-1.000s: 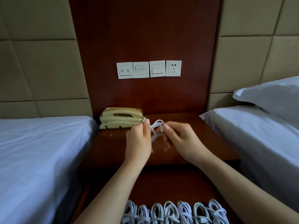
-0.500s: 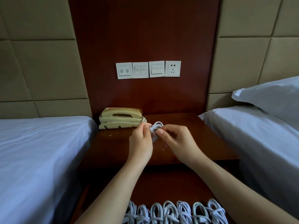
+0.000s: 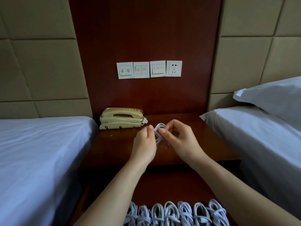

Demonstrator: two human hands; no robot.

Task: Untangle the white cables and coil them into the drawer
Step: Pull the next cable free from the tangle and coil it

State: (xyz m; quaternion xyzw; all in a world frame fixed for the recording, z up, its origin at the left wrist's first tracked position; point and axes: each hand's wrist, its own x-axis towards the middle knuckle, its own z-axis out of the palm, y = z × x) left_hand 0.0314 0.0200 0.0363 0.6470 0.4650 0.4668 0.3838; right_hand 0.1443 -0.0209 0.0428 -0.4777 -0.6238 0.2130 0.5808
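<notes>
A small coil of white cable (image 3: 158,132) hangs between my two hands above the dark wooden nightstand (image 3: 117,149). My left hand (image 3: 145,144) holds the coil's left side with curled fingers. My right hand (image 3: 180,139) pinches the coil from the right, thumb on top near a cable end. Below, at the bottom edge, several coiled white cables (image 3: 175,213) lie side by side in a row in the open drawer (image 3: 162,190).
A beige telephone (image 3: 121,118) sits at the nightstand's back left. Wall switches and a socket (image 3: 149,69) are on the wooden panel behind. White-sheeted beds flank both sides, left bed (image 3: 37,157) and right bed (image 3: 260,141) with a pillow (image 3: 275,97).
Both hands have stayed close together on the coil and dropped slightly lower. My right thumb has shifted over the coil's top.
</notes>
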